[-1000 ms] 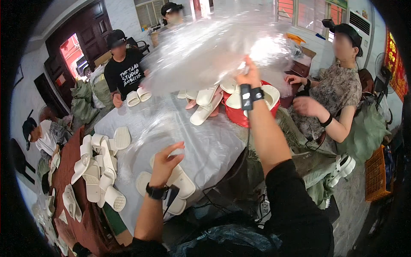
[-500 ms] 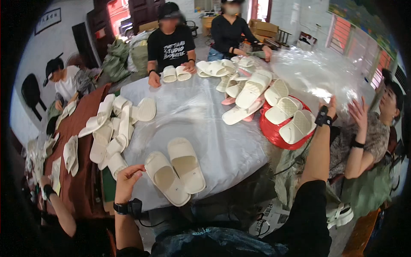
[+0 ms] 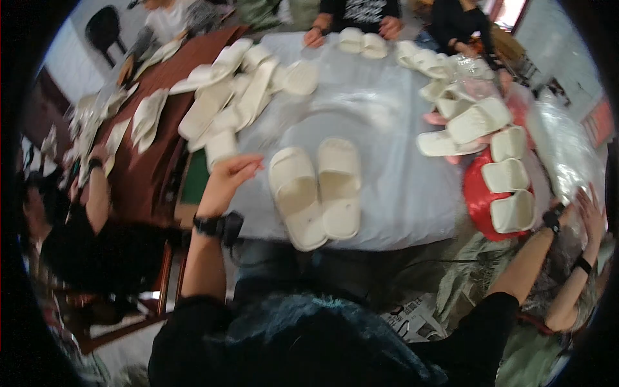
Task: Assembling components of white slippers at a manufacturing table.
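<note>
A pair of cream foam slippers (image 3: 316,193) lies side by side on the plastic-covered table (image 3: 387,122), just right of the left hand (image 3: 229,177). Behind them to the left sits a heap of cream slippers (image 3: 238,103); to the right, a red plastic basin (image 3: 480,200) holds more.

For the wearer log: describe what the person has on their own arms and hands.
Both forearms are bare below short black sleeves. The left hand wears no glove; a black band with a small dark box sits on its wrist. The right hand is mostly hidden at the picture's blurred edge; a black band with a dark block circles that wrist too.
</note>
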`<state>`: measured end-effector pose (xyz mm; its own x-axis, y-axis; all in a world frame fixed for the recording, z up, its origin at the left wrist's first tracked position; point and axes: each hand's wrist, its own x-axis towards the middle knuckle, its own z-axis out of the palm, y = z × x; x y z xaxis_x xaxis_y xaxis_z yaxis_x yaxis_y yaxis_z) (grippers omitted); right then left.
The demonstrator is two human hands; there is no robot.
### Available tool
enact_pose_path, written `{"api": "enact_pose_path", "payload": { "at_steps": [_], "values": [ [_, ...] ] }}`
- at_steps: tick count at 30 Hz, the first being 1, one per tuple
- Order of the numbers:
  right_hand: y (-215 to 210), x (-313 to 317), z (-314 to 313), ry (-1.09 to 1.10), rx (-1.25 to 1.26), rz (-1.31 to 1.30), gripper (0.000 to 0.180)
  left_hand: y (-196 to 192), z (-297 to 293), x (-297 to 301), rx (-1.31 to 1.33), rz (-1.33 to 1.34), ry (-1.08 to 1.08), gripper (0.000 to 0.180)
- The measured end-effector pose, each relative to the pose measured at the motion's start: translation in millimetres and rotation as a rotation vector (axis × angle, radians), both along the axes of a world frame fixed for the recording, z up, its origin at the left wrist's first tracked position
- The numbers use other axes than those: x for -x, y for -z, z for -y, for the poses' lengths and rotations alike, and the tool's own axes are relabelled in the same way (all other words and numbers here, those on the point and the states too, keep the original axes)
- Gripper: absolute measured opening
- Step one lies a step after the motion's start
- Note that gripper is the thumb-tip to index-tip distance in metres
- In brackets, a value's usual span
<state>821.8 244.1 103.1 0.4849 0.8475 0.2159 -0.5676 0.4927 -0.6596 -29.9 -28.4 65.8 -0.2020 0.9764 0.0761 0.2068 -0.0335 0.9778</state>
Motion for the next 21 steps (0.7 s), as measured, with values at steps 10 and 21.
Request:
{"api": "enact_pose_path", "payload": {
  "at_steps": [10, 21],
  "values": [
    [47.8, -61.7, -68.5, -0.154, 0.048, -0.012, 0.028, -5.8, -4.1, -4.7, 0.027, -0.054, -0.034, 0.027],
    [20.4, -37.5, -33.9, -0.019, -0.062, 0.093, 0.032, 2.3, 3.0, -0.8, 0.055, -0.043, -0.060, 0.028]
  ]
}}
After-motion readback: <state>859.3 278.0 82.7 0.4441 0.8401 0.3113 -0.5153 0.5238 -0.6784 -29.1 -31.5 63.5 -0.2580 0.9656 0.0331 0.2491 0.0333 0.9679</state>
